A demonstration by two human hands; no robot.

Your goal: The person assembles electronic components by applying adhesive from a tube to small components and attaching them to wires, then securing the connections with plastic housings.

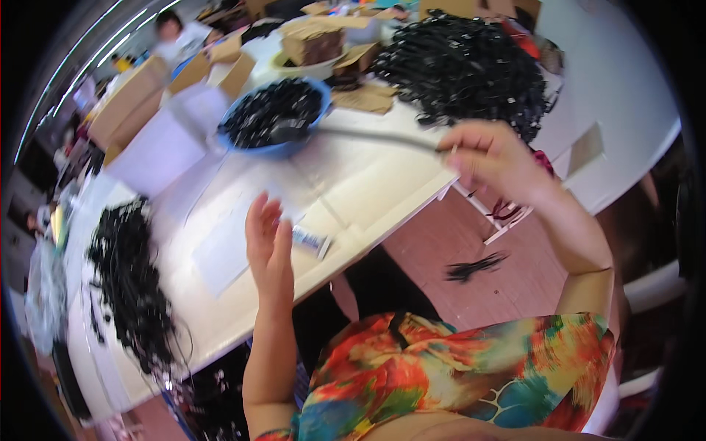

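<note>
My right hand is pinched on one end of a long dark strap that stretches left, slightly blurred, to a blue bowl. The bowl is heaped with glossy black pieces; the strap's far end lies over or among them, I cannot tell which. My left hand is raised above the table, fingers up and thumb apart, with nothing visible in it. Beside it on the table lies a small white and blue tube.
A big pile of black straps covers the far right of the white table; another bundle of black strands lies at left. Cardboard boxes stand behind. Dark strands lie on the floor. A person is in the background.
</note>
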